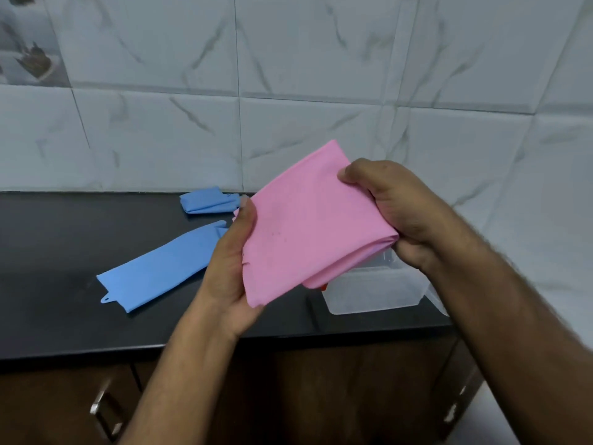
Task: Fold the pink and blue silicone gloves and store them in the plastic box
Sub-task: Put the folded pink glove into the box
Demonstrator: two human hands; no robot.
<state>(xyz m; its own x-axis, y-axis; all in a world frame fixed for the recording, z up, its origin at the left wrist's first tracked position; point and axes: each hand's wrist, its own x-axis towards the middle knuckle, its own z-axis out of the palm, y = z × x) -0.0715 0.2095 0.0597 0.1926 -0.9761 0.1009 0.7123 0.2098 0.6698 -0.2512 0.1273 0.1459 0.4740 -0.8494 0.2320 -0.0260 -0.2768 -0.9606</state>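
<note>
A folded pink silicone glove [308, 226] is held in the air above the black counter. My left hand [231, 268] grips its lower left edge, thumb on top. My right hand [398, 207] grips its right side, where the fold is thick. Below and to the right of the glove stands the clear plastic box [375, 293], partly hidden by the glove. One blue glove [160, 268] lies flat and unfolded on the counter to the left. A second blue glove [208, 200] lies folded near the wall.
The black counter [64, 309] runs along a marble-tiled wall [288, 75]. Brown cabinet doors with metal handles [102, 409] sit below the counter's front edge. A small red thing [323, 286] shows beside the box under the pink glove.
</note>
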